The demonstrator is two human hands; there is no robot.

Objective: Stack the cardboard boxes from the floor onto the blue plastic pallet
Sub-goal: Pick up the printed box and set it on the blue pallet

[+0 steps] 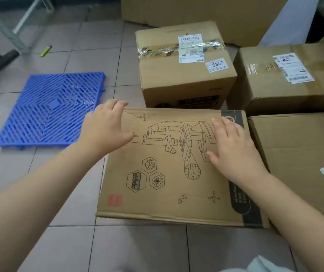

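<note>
We have both hands spread open over the flat box with the microscope drawing (169, 165), which lies on the tiled floor (59, 242) directly in front of us. The left hand (106, 130) is at the box's far left corner, fingers splayed; the right hand (233, 150) is over the right part of the top face. Neither hand grips anything, and we cannot tell whether the palms touch the cardboard or hover just above it.

The blue pallet (49, 112) lies bare on the floor to the left, near the box but apart from it. A taped box (184, 67) stands just behind the flat box, a labelled box (286, 75) is to its right, and a large box (298, 158) sits close against the flat box's right side.

Risks, in our judgement:
- The large box leaves little room for the right hand to reach the side edge; a grip on the top face alone may slip.
- The box is wide and shallow; an uneven lift could tilt it and shift the contents.
- An off-centre placement would give later boxes poor support.
</note>
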